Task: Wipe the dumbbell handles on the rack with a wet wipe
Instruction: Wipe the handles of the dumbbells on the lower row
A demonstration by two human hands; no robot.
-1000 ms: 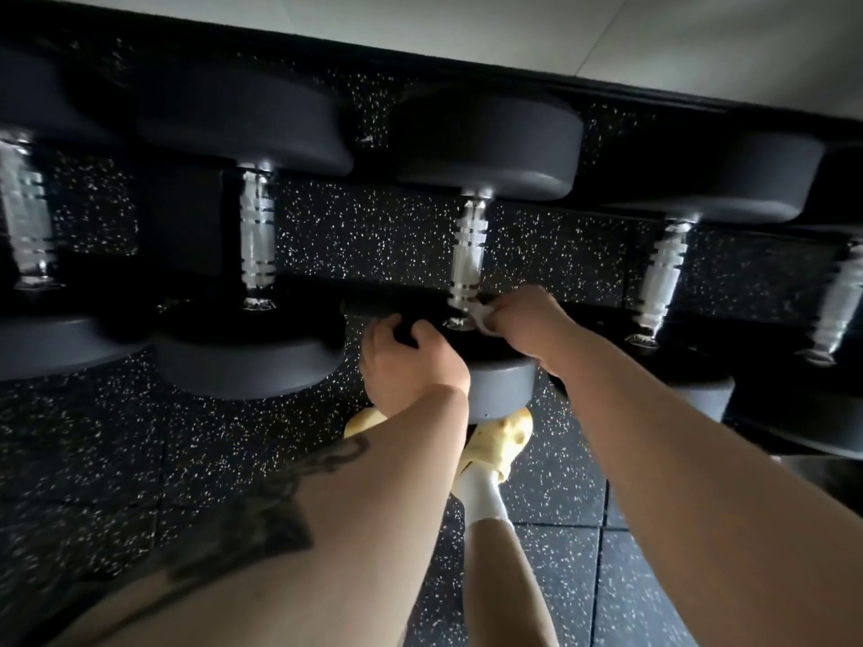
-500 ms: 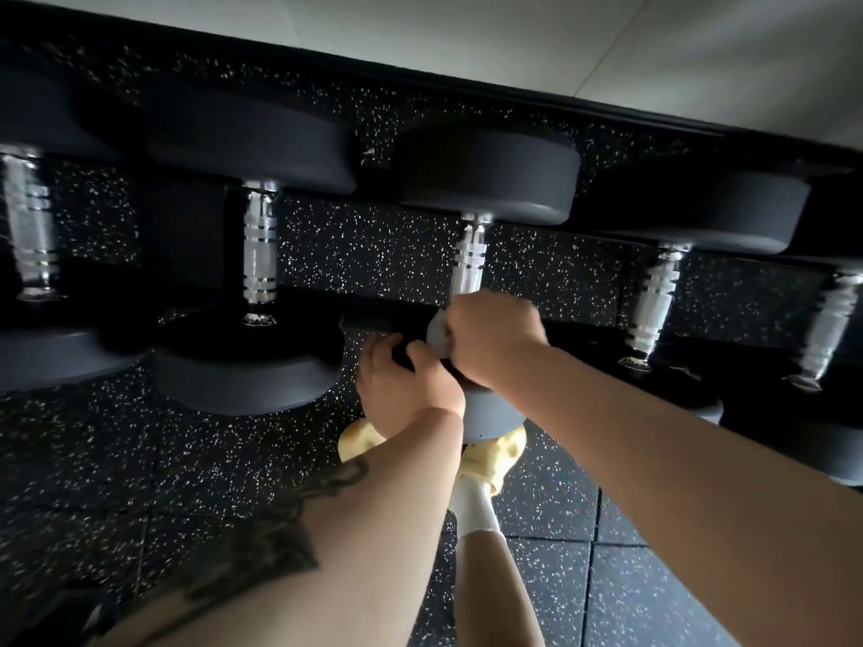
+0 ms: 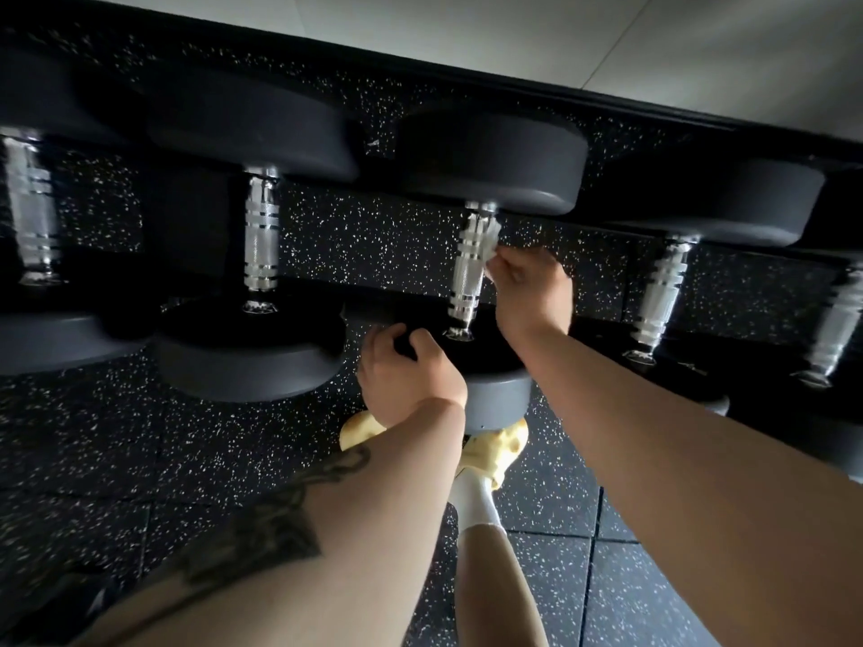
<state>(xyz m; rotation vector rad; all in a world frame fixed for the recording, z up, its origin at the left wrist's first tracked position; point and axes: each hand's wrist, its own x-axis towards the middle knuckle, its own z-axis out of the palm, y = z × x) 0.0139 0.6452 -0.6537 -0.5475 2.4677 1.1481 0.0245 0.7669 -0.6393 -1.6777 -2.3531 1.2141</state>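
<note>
Several black dumbbells with ribbed chrome handles lie side by side on the rack. The middle dumbbell handle [image 3: 468, 273] runs between a far head [image 3: 490, 161] and a near head [image 3: 495, 389]. My right hand [image 3: 530, 291] pinches a white wet wipe [image 3: 488, 240] against the upper right side of that handle. My left hand [image 3: 406, 375] grips the rim of the near head, fingers curled over its dark face. Most of the wipe is hidden inside my fingers.
Neighbouring handles stand to the left [image 3: 261, 247] and right [image 3: 661, 291], with more at both edges. Black speckled rubber floor [image 3: 116, 459] lies below. My foot in a yellow shoe [image 3: 495, 452] stands under the middle dumbbell. A pale wall [image 3: 654, 49] runs behind.
My right hand has slid with the wipe from the near end of the middle handle up toward its far end. My left hand stays on the near head.
</note>
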